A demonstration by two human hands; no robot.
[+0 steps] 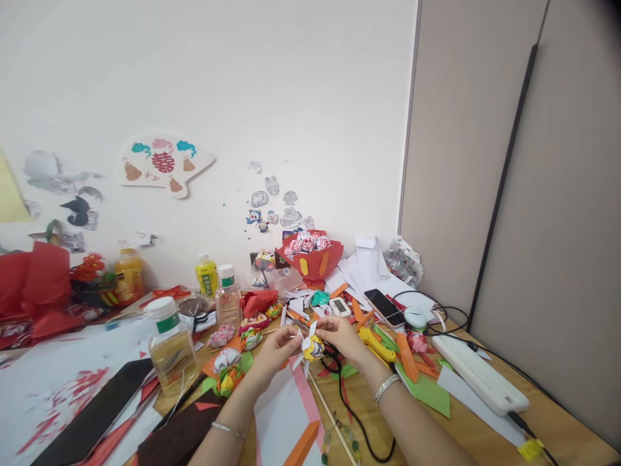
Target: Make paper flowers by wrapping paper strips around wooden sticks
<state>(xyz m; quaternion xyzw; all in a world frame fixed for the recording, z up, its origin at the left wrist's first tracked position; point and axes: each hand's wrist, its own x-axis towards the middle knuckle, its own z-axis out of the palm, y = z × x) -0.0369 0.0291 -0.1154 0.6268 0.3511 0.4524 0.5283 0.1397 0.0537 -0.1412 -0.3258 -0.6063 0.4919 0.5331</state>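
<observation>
A small yellow and white paper flower (pixel 313 348) is held between my two hands above the table, with white paper strips sticking out around it. My left hand (pixel 277 349) pinches a white strip on the flower's left side. On the other side, my right hand (pixel 337 333) has its fingertips closed on the white paper at the flower's upper right. Below lies a white sheet with a pink edge (pixel 281 414), beside a thin wooden stick (pixel 332 417). Several folded paper flowers (pixel 228 359) rest left of my left hand.
A red paper bouquet (pixel 313 262) stands by the wall. Clear bottles (pixel 173 349) are at the left. A phone (pixel 385 307), a yellow glue gun (pixel 377 344), a white power strip (pixel 478 372) and black cables lie right, among scattered paper scraps. A black cord (pixel 356 421) loops below my hands.
</observation>
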